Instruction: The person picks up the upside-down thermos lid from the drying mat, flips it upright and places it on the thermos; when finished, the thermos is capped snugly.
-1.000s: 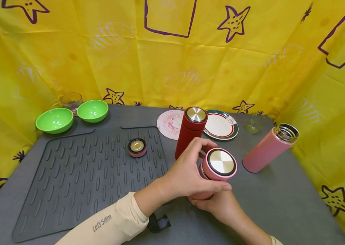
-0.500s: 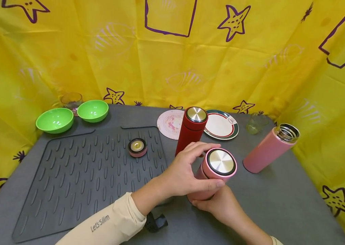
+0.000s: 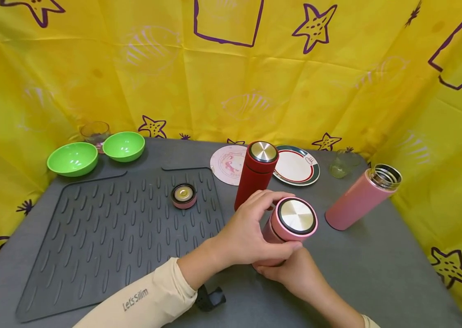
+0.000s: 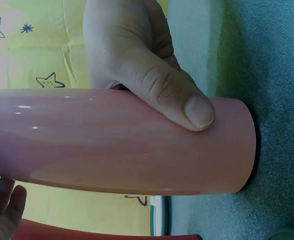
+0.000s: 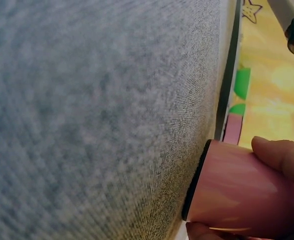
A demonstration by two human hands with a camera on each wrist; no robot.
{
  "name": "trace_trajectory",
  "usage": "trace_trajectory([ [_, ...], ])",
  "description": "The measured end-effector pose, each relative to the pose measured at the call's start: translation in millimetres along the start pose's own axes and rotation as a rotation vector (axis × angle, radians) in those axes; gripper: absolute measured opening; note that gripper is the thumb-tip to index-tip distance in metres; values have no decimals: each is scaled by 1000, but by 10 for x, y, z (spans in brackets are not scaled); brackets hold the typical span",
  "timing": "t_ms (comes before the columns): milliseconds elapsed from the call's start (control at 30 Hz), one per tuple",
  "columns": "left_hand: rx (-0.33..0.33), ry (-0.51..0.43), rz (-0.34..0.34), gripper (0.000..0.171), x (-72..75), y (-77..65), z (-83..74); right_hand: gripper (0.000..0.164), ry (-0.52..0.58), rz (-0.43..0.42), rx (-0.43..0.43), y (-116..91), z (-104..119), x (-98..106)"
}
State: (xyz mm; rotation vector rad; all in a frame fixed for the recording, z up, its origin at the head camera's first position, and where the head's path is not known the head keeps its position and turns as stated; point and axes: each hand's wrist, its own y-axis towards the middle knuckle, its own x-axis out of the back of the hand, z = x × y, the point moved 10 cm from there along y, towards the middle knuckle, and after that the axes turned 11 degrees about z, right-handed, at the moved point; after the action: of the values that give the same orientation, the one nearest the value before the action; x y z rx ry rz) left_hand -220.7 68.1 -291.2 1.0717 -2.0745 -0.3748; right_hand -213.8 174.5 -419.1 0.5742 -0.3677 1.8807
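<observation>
A pink thermos with a silver-topped lid stands on the table in front of me, between both hands. My left hand grips it near the lid from the left, thumb across the near side and fingertips at the far edge. Lower down, my right hand holds the body. In the left wrist view the right thumb lies along the pink body above its base. The right wrist view shows the base against the table. Just behind stands a closed red thermos, partly hidden by my left hand.
An uncapped pink thermos stands at right. An upturned pink lid lies on the dark drying mat. Along the back are two green bowls, a drinking glass, a round pink mat, a plate and another glass.
My left thumb and fingers have shifted slightly around the lid area, the thumb drawing back a little to the left. The right hand and the thermos stay in place.
</observation>
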Motion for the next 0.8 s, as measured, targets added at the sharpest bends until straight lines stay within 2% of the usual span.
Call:
trace_trajectory([
  [100,17,-20,39,69,-22,7,14,51,-6,10,-28,-4,-12,1],
  [167,48,-45,56,77,-41,11,28,49,-15,14,-10,-7,11,-3],
  [300,89,-56,19,88,-54,19,22,48,-66,8,73,-19,84,-6],
  [400,56,-27,-38,82,-38,27,-21,51,-74,1,114,-20,103,-7],
  [467,28,-25,-53,75,-28,24,-36,56,-42,6,103,-11,83,-9],
  [667,-7,-18,3,72,-36,12,-31,49,-54,28,-5,-8,-7,-14],
  [800,15,4,4,80,-26,25,-58,47,-112,34,55,9,52,-24],
])
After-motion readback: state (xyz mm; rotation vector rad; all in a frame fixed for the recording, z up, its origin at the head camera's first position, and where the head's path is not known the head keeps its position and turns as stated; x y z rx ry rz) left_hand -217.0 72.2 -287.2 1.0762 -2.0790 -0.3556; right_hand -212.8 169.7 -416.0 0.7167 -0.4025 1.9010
